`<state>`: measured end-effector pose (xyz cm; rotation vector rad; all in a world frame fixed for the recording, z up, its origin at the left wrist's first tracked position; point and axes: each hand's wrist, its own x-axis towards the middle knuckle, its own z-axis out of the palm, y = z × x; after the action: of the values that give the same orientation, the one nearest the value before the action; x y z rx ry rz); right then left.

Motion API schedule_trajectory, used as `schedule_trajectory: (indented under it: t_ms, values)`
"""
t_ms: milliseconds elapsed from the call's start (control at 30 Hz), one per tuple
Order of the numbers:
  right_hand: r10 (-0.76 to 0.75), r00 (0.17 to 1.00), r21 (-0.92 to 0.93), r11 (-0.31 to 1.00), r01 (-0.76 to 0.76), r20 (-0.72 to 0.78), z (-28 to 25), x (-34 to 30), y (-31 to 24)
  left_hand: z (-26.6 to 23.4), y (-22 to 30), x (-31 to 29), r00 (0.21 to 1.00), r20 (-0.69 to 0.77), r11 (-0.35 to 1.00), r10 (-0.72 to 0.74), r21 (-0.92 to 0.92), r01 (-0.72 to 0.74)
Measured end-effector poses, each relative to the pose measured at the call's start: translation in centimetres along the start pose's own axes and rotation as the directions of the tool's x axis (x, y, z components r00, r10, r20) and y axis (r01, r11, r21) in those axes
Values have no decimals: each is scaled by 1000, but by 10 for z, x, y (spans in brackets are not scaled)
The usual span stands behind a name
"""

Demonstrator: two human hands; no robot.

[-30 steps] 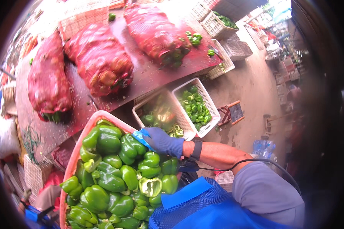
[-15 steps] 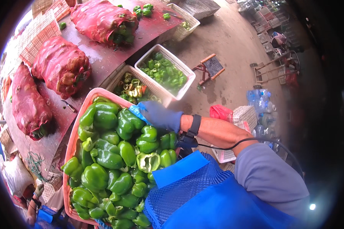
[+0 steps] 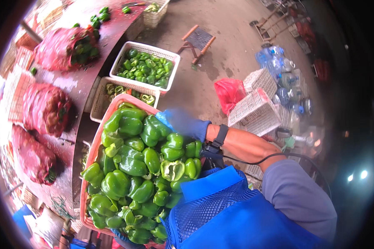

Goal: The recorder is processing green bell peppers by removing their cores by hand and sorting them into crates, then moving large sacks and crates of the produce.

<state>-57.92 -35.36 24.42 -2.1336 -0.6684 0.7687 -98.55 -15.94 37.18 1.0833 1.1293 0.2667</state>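
A salmon-pink plastic crate [image 3: 88,182] heaped with green bell peppers [image 3: 131,161] is held up against my blue mesh vest. My right hand [image 3: 186,123], in a blue glove and blurred, is closed on the crate's far right rim, with a bit of light-blue plastic at its fingers. One pepper near the vest is cut open and shows its pale inside. At the lower edge a patch of blue shows beside the crate, apparently my left hand [image 3: 124,240]; the peppers and the frame edge hide its fingers.
Red mesh sacks [image 3: 45,108] lie on a table [image 3: 79,91] at left. Past my crate stand a white crate of peppers [image 3: 175,68] and a beige crate of cut pieces [image 3: 96,106]. A folding stool [image 3: 199,39], tipped crates [image 3: 255,114] and water bottles [image 3: 274,64] are on the floor.
The view has turned, so table, sacks and floor crates have shifted left, and more floor crates show at right. My right hand keeps its hold on the crate.
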Motion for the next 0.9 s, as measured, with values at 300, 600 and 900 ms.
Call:
schedule_trajectory:
  t_ms: [300,600,900]
  values:
    - [145,946,153,983,-104,-291,-130,-49,104,129,25,28,994,104,983,46,170,-64]
    - [181,869,164,980,-117,-460,-273,-62,181,305,55,78,995,-6,985,104,139,-102]
    - [207,785,211,972,-99,-584,-422,-8,240,491,90,172,980,189,898,61,418,-136]
